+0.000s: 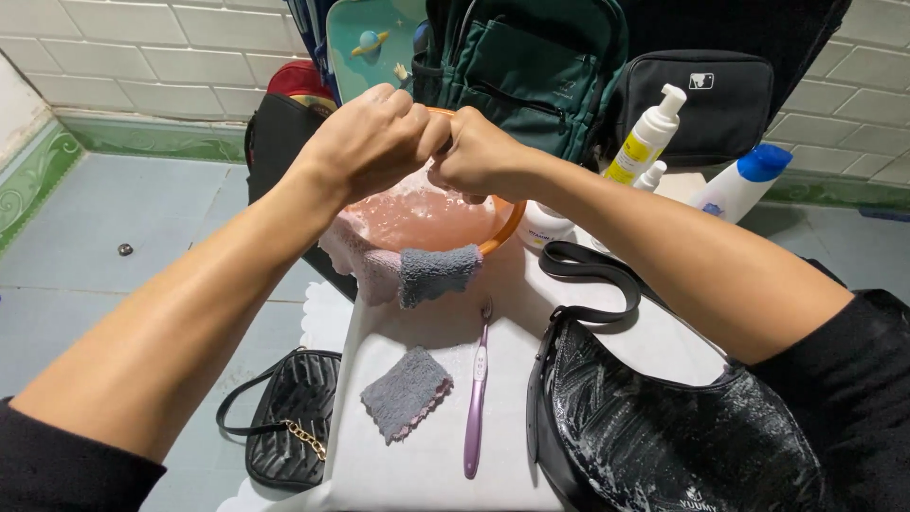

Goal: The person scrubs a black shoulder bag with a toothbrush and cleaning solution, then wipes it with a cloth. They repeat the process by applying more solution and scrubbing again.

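Note:
My left hand and my right hand are pressed together, knuckles touching, fingers curled shut. They hover just above an orange basin of pinkish soapy water. Nothing shows between the fingers. A grey cloth and a pale pink cloth hang over the basin's near rim. In front of the basin lie a folded grey cloth and a purple toothbrush on a white table. A glossy black shoulder bag, smeared with foam, lies under my right forearm.
Behind the basin stand a green backpack, a black pouch, a white pump bottle, a blue-capped bottle and a small white jar. A quilted black handbag with a chain lies left of the table, on a tiled floor.

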